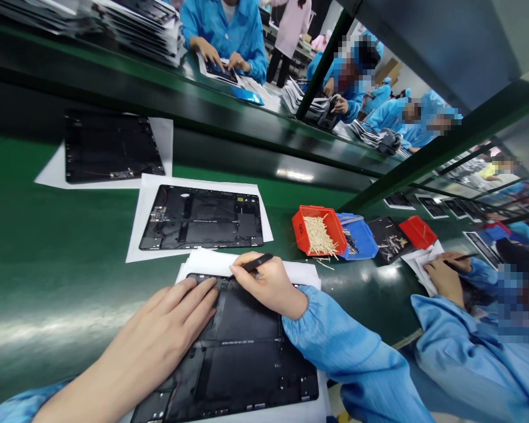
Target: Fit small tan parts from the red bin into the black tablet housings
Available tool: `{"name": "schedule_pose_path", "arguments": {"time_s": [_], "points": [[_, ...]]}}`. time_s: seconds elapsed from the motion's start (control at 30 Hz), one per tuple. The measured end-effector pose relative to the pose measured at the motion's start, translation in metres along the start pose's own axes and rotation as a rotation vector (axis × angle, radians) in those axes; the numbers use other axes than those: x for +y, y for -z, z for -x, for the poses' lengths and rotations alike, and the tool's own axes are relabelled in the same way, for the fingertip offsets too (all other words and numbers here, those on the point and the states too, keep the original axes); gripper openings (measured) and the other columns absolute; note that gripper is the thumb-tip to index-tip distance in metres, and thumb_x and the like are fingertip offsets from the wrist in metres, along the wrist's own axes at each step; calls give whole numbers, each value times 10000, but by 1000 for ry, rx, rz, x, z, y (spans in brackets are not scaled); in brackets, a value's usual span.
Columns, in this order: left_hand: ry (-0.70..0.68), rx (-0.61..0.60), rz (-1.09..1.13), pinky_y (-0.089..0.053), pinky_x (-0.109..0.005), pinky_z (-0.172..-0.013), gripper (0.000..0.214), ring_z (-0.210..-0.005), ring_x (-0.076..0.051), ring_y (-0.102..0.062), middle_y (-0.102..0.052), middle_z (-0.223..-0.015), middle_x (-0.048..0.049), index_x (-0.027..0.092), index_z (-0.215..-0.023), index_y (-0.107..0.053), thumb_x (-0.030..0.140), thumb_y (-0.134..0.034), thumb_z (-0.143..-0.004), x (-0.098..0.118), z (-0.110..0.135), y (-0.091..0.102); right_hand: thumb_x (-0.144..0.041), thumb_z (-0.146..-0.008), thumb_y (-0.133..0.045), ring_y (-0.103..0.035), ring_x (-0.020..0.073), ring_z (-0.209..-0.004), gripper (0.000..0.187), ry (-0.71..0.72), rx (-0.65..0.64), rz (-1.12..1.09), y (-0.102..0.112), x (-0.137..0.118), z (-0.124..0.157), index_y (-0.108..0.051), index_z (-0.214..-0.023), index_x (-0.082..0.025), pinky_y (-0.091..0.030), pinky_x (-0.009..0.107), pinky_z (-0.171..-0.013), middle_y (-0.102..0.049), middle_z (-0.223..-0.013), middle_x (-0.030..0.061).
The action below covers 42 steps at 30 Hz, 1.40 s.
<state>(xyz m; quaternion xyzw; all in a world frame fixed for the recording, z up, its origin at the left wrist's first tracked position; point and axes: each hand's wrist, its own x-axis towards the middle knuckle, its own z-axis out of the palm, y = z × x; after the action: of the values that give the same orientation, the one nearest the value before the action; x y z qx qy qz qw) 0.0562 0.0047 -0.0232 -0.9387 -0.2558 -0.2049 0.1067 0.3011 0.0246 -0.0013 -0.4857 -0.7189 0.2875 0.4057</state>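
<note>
My left hand point(171, 326) lies flat, fingers stretched out, on the upper left part of an opened tablet point(242, 367). The tablet is black, with its inner side facing up, and rests on white paper sheets point(302, 272). In a pinch, my right hand point(267, 288) holds black tweezers point(259, 262) at the tablet's far edge. Their tips point down and left, close to my left fingertips. Whether anything sits between the tips is too small to make out. Part of the tablet is hidden under my left hand and right wrist.
Two more opened tablets point(203, 217) lie on paper further up the green bench point(92, 235). To the right stand a red bin point(302, 235) of pale strips, a blue bin point(365, 244) and a black tray point(381, 235). A co-worker's hands point(445, 276) are at the far right.
</note>
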Motion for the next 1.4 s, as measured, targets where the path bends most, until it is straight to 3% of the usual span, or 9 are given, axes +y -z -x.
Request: {"name": "schedule_pose_path", "arguments": {"time_s": [0.1,0.27,0.37,0.57,0.83,1.4], "points": [[25,8,-6,-470,-461,-935,380,-1105,-330,-643,-796,-1276,-139,81,-1234,-755,187,-412,-1110,0,-2,1,-320,-1000,-657,-736,170,-744,199,-108,-36,-43,-1,0,0,-763,-893,-189,-572,260,-702,-798,-853,50],[52,33,12,-494,-449,-883,435,-1064,-318,-660,-817,-1214,-117,97,-1217,-753,292,-370,-1147,-4,-5,3,-371,-978,-690,-622,107,-545,195,-398,-106,-310,-6,1,-2,-732,-921,-189,-506,218,-541,-701,-703,-15],[43,42,53,-493,-445,-866,442,-1054,-319,-654,-818,-1188,-116,98,-1205,-750,315,-368,-1150,-7,-8,7,-338,-964,-692,-592,87,-505,170,-478,-85,-384,-9,2,-3,-712,-891,-186,-487,202,-524,-674,-672,-32],[40,38,105,-482,-441,-841,418,-1030,-314,-640,-814,-1177,-113,120,-1213,-742,324,-384,-1144,-11,-9,10,-315,-984,-645,-626,89,-529,208,-458,-53,-307,-11,6,-2,-679,-814,-200,-482,194,-536,-673,-680,-30],[82,2,130,-515,-463,-901,442,-1078,-312,-649,-794,-1242,-119,132,-1397,-688,339,-400,-1133,-8,-4,-1,-342,-989,-641,-662,106,-556,210,-438,-58,-258,-10,8,-1,-688,-842,-199,-492,199,-541,-666,-669,-32],[78,2,155,-461,-445,-914,414,-1050,-302,-638,-769,-1217,-136,94,-1428,-661,270,-475,-1102,-8,-8,-1,-369,-990,-645,-620,106,-549,221,-396,-47,-228,-10,9,2,-701,-871,-191,-491,210,-541,-665,-671,-29]]}}
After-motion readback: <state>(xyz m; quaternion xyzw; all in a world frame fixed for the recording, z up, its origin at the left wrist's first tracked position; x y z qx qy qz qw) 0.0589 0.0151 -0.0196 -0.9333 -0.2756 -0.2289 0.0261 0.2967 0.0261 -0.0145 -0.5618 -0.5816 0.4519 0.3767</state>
